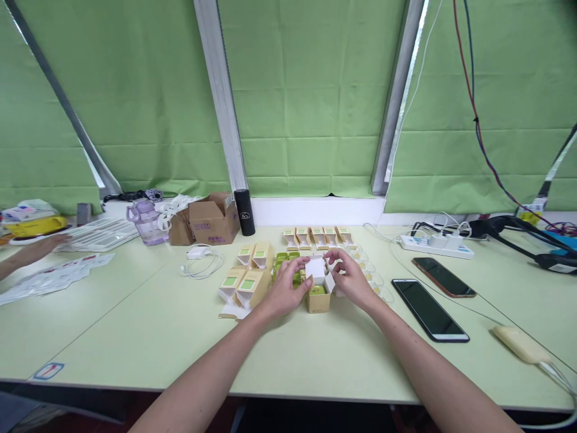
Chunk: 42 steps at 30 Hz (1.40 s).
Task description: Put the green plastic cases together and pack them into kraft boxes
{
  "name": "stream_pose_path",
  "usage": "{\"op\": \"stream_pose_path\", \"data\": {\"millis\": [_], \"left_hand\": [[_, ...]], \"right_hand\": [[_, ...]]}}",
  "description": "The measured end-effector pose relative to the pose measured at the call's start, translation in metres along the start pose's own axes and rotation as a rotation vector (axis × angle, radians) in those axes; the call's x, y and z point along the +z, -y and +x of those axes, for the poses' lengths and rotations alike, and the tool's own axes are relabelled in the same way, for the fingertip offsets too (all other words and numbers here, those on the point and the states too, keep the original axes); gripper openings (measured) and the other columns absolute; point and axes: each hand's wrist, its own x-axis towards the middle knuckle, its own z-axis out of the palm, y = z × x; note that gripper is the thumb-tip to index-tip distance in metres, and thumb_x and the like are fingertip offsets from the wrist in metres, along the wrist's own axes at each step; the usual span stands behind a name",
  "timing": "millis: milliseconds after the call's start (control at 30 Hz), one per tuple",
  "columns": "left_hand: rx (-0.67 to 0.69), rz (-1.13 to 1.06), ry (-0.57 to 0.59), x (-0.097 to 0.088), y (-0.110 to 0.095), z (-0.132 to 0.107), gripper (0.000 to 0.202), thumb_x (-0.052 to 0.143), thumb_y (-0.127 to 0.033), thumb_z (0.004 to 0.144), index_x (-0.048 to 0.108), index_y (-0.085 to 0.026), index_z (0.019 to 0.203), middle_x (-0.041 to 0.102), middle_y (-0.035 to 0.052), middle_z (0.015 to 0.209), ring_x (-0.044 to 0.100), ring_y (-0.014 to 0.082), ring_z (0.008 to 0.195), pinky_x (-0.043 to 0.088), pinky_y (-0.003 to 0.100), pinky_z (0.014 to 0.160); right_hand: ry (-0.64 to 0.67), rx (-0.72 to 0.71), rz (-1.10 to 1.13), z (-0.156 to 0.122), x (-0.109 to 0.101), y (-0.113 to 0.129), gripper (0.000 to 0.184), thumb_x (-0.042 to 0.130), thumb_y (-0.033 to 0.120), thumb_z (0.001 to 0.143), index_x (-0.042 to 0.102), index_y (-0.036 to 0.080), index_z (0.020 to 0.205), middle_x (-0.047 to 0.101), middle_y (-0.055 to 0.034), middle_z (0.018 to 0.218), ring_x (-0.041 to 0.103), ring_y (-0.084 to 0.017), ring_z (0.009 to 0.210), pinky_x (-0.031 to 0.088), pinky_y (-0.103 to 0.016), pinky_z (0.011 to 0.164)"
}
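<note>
A small kraft-coloured box stands on the table in front of me with its white-lined lid raised. A green item shows inside it. My left hand is closed at the box's left side, the thumb by a side flap and the fingers by the lid. On the right, my right hand has its fingers pinched at the lid and right flap. Behind my left hand are several green pieces, partly hidden. Clear plastic pieces lie beyond my right hand.
Open small cartons stand left, with a row of cartons behind. Two phones and a power strip lie right. A black bottle and cardboard box stand back left. Another person's hand is far left.
</note>
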Motion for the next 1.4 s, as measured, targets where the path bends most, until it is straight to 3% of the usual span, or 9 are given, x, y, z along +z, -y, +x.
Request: {"op": "stream_pose_path", "data": {"millis": [267, 567, 767, 1000, 1200, 1400], "left_hand": [[-0.037, 0.087, -0.038, 0.002, -0.008, -0.002, 0.047, 0.072, -0.031, 0.096, 0.058, -0.031, 0.141, 0.055, 0.0131, 0.140, 0.054, 0.0349, 0.140, 0.041, 0.058, 0.120], [-0.034, 0.067, -0.049, 0.005, -0.003, 0.000, 0.045, 0.072, -0.026, 0.094, 0.058, -0.032, 0.136, 0.054, 0.0118, 0.140, 0.054, 0.0337, 0.137, 0.039, 0.059, 0.122], [-0.052, 0.044, -0.021, 0.005, -0.004, 0.002, 0.046, 0.070, -0.023, 0.094, 0.055, -0.032, 0.137, 0.051, 0.0121, 0.143, 0.053, 0.0332, 0.142, 0.038, 0.058, 0.123], [-0.040, 0.044, -0.033, 0.006, -0.003, 0.002, 0.047, 0.070, -0.021, 0.093, 0.054, -0.031, 0.136, 0.051, 0.0118, 0.143, 0.055, 0.0327, 0.140, 0.040, 0.058, 0.123], [-0.031, 0.078, -0.040, 0.006, -0.003, 0.001, 0.044, 0.068, -0.021, 0.094, 0.052, -0.030, 0.134, 0.051, 0.0124, 0.142, 0.055, 0.0325, 0.139, 0.041, 0.057, 0.121], [-0.013, 0.062, -0.088, 0.010, -0.004, 0.001, 0.051, 0.071, -0.020, 0.092, 0.043, -0.030, 0.134, 0.055, 0.0122, 0.139, 0.055, 0.0324, 0.138, 0.040, 0.055, 0.118]], "right_hand": [[0.027, 0.039, 0.054, -0.002, 0.002, 0.002, 0.053, 0.050, 0.016, 0.070, 0.059, 0.026, 0.121, 0.058, -0.0025, 0.112, 0.059, -0.015, 0.073, 0.048, -0.028, 0.062], [0.046, 0.008, -0.004, -0.004, 0.005, 0.005, 0.045, 0.054, 0.019, 0.078, 0.057, 0.027, 0.123, 0.058, -0.0015, 0.111, 0.059, -0.015, 0.075, 0.052, -0.030, 0.069], [0.063, 0.037, -0.001, -0.004, 0.009, 0.003, 0.041, 0.057, 0.022, 0.081, 0.054, 0.026, 0.122, 0.058, -0.0027, 0.115, 0.059, -0.015, 0.074, 0.049, -0.030, 0.064], [0.071, 0.019, -0.076, -0.007, 0.011, 0.006, 0.042, 0.059, 0.023, 0.085, 0.052, 0.026, 0.126, 0.058, -0.0023, 0.115, 0.058, -0.014, 0.069, 0.050, -0.033, 0.068], [0.049, 0.021, -0.129, -0.010, 0.013, 0.005, 0.049, 0.059, 0.022, 0.086, 0.042, 0.027, 0.131, 0.057, -0.0023, 0.116, 0.059, -0.014, 0.068, 0.049, -0.033, 0.067], [0.056, 0.027, -0.263, -0.012, 0.013, 0.012, 0.055, 0.060, 0.019, 0.086, 0.038, 0.030, 0.135, 0.058, -0.0028, 0.118, 0.059, -0.016, 0.069, 0.047, -0.033, 0.067]]}}
